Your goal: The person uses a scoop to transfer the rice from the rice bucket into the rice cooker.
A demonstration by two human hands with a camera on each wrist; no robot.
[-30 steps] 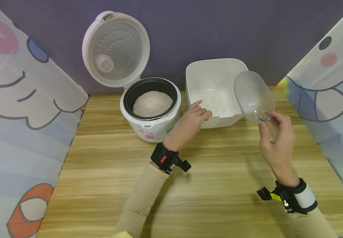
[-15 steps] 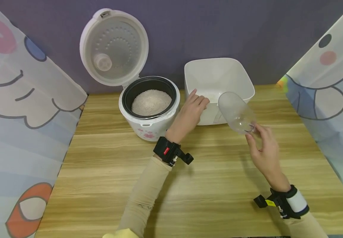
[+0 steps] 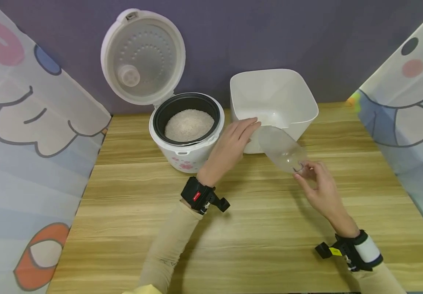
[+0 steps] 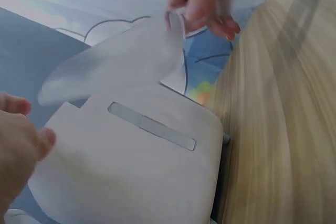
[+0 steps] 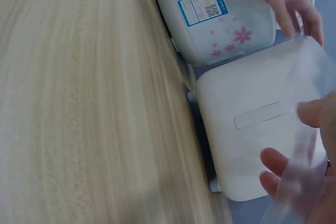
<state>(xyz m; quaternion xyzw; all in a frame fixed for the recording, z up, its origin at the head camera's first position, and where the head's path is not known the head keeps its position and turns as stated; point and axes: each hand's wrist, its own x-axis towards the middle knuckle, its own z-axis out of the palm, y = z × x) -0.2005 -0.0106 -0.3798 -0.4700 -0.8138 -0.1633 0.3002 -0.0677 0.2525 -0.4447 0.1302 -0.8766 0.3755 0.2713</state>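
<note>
My right hand [image 3: 321,192] pinches the handle end of a clear plastic scoop [image 3: 281,149], which slants over the front wall of a white bin [image 3: 292,92]. No rice shows in the scoop. My left hand [image 3: 227,147] rests at the bin's front left rim, fingers stretched out towards the scoop's tip; whether they touch it I cannot tell. In the left wrist view, the scoop [image 4: 121,61] hangs above the bin's front wall [image 4: 131,166]. Left of the bin, a white rice cooker [image 3: 185,159] stands with its lid [image 3: 145,57] raised and rice [image 3: 189,124] heaped in its dark inner pot [image 3: 163,128].
The wooden table [image 3: 255,241] runs from the front up to a dark back wall [image 3: 255,36]. Printed cloth panels [image 3: 24,171] bound the left side and the right. The cooker and bin stand close together near the back.
My right hand has brought the scoop left and towards me, from over the bin's right side to its front edge. My left hand's fingers have straightened over the rim.
</note>
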